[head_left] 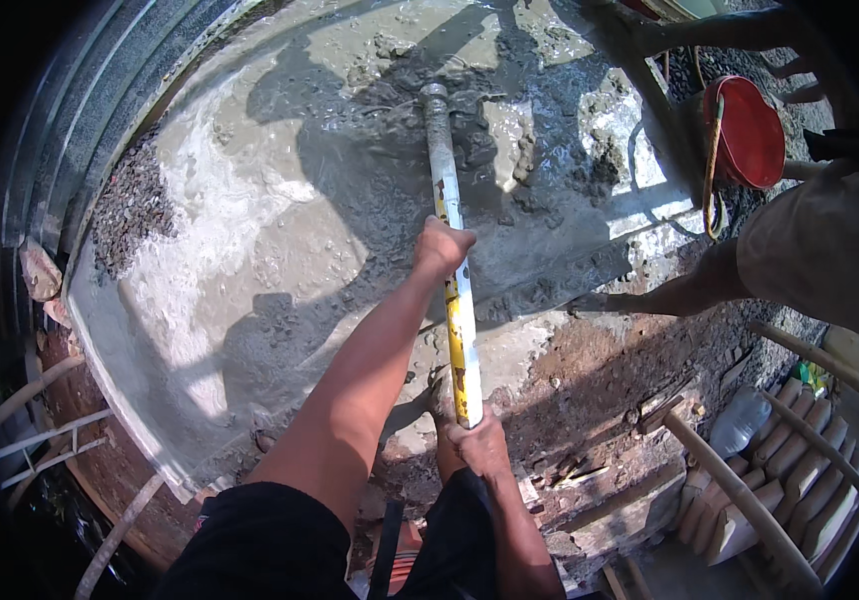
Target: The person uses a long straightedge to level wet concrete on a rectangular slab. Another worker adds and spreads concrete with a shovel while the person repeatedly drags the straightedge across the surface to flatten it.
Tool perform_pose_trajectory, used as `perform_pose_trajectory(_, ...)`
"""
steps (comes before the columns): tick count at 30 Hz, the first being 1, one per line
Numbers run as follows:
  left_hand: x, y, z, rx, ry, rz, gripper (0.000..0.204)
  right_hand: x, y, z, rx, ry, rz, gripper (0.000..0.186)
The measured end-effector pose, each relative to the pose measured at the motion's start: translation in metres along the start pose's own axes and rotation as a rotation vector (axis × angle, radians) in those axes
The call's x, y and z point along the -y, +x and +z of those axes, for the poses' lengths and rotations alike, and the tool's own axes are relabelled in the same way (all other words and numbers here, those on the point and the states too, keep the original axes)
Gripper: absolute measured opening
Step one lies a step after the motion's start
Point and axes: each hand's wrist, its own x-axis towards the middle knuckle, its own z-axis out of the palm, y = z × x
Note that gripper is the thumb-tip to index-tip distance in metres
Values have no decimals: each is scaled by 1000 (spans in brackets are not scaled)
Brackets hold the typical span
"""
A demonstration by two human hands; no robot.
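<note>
Both of my hands grip one long metal pole (457, 300) with peeling white and yellow paint. My left hand (445, 246) is closed around its middle, with the arm stretched forward. Lower down, my right hand (482, 442) wraps the near end, close to my body. The pole slopes away from me, and its far end, coated in grey, reaches into wet grey concrete (290, 240). Whatever head the pole carries is hidden in the mix. Shadows fall across much of the concrete.
A co-worker's leg (675, 297) stands at the right edge of the mix, near a red bucket (753, 133). Gravel (135, 210) lies at the left, by corrugated metal sheets (90, 110). Wooden poles (740, 495), a plastic bottle (740, 422) and stacked blocks (810, 470) occupy the lower right.
</note>
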Motion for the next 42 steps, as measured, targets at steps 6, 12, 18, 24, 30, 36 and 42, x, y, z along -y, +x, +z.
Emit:
perform_pose_trajectory(6,115,-147,-36,221,-298,11,50,-46,-93,55,688,353,-137,73)
perform_pose_trajectory(12,274,-251,-91,182,93,-40,59,96,116,92,97,571,-205,68)
perform_pose_trajectory(18,296,-306,-142,129,367,-39,60,93,76,150,105,978,-177,25)
perform_pose_trajectory(24,207,-235,-106,360,148,384,70,114,76,-15,-2,1174,-494,27)
perform_pose_trajectory(30,58,-94,-50,415,255,555,44,219,215,-211,-464,959,-506,18)
perform_pose_trajectory(36,152,-125,-148,399,463,345,42,157,277,-66,-215,970,-211,23)
perform_pose_trajectory(42,239,-232,-295,261,668,127,51,143,167,145,-36,1157,-95,23)
